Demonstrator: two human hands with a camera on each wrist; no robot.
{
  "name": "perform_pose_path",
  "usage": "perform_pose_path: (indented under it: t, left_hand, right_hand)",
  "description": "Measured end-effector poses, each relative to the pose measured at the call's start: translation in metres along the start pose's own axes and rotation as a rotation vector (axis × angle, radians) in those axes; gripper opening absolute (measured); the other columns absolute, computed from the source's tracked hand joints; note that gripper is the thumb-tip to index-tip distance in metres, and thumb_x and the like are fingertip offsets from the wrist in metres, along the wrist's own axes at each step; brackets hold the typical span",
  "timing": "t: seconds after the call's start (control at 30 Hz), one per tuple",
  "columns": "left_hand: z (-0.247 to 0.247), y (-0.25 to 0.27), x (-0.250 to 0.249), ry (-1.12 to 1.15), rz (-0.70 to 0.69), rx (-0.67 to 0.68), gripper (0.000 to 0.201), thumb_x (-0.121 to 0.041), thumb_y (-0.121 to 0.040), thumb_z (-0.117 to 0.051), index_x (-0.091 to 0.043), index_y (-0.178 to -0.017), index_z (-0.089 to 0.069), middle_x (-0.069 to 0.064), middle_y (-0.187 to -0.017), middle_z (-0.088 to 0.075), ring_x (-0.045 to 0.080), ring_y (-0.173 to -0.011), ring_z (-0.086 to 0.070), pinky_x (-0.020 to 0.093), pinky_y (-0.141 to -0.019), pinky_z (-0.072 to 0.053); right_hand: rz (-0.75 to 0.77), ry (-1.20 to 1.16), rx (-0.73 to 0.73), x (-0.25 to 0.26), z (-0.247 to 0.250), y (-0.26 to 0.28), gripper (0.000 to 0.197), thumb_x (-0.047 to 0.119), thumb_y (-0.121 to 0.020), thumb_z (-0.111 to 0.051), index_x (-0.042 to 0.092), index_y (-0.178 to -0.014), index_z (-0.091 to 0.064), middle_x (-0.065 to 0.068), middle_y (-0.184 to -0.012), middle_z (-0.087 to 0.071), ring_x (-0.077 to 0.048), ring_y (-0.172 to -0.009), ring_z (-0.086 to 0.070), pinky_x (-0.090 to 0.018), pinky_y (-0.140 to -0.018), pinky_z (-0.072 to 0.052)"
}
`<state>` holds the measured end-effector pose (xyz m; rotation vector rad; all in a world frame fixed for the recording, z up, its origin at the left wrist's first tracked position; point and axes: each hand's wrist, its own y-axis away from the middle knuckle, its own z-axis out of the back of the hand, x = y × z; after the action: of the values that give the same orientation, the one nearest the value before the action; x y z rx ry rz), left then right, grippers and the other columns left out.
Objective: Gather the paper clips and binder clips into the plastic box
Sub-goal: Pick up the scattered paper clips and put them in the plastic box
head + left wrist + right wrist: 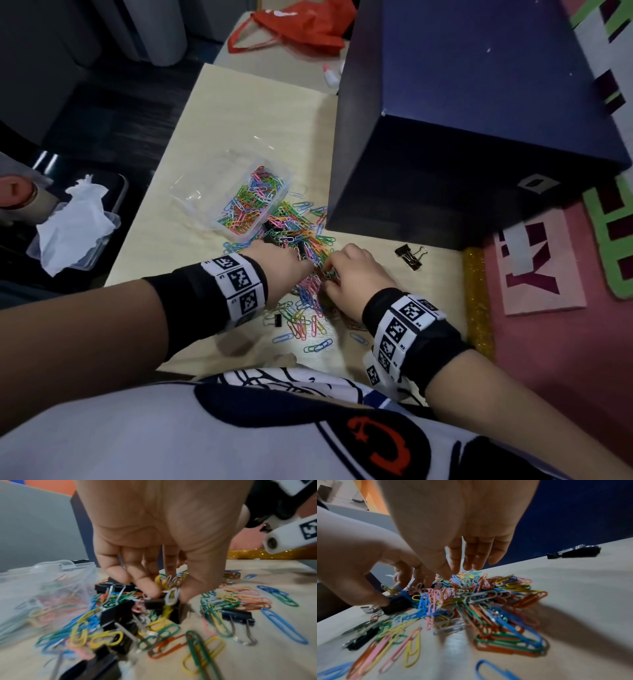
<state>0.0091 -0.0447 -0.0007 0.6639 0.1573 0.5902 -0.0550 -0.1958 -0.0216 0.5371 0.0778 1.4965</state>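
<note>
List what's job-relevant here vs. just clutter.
Job:
paper clips
binder clip
plastic box
left hand
right hand

Clutter:
navy box
red bag
tissue

Coloured paper clips (301, 236) and black binder clips (411, 257) lie beside the half-filled plastic box (253, 202).
</note>
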Motion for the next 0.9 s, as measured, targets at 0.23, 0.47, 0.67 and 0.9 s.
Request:
perform_pose_path:
  t: [0.23,0.47,0.67,0.9]
  left_hand:
    - [-0.003,0.007,0.024,0.240,0.063,-0.068,0.043,-0.012,-0.078,-0.064,-0.022,-0.117,-0.048,0.003,-0.112,-0.051,0.025,-0.101,-0.058,0.035,-0.072,-0.049]
    - [-0.014,0.017,0.044,0.105,0.058,0.029,0.031,-0.029,-0.080,-0.066,-0.020,-0.109,-0.060,0.003,-0.102,-0.063,0.025,-0.095,-0.062,0.033,-0.077,-0.051]
    - [-0.036,0.022,0.047,0.163,0.071,-0.067,0.037,-0.028,-0.082,-0.062,-0.020,-0.117,-0.053,0.003,-0.108,-0.052,0.025,-0.099,-0.059,0.036,-0.077,-0.050]
    - [-0.047,0.025,0.046,0.130,0.018,-0.178,0.033,-0.027,-0.085,-0.059,-0.018,-0.117,-0.055,0.004,-0.111,-0.053,0.026,-0.103,-0.058,0.035,-0.075,-0.046]
  right_hand:
    - [0.181,0.019,0.023,0.023,-0.001,0.000,0.027,0.022,-0.088,-0.052,0.018,-0.114,-0.060,-0.006,-0.115,-0.051,-0.027,-0.116,-0.043,-0.036,-0.097,-0.039]
    - [0.318,0.191,0.111,0.054,-0.011,-0.003,0.040,0.038,-0.095,-0.048,0.024,-0.132,-0.051,-0.005,-0.124,-0.048,-0.029,-0.122,-0.041,-0.040,-0.102,-0.034]
    - [0.152,0.264,0.084,0.071,-0.023,-0.007,0.051,0.048,-0.089,-0.055,0.018,-0.129,-0.044,-0.007,-0.131,-0.044,-0.030,-0.124,-0.041,-0.044,-0.102,-0.034]
    - [0.097,0.260,0.079,0.080,-0.025,-0.005,0.048,0.046,-0.089,-0.054,0.022,-0.130,-0.046,-0.006,-0.133,-0.044,-0.031,-0.124,-0.042,-0.043,-0.101,-0.034]
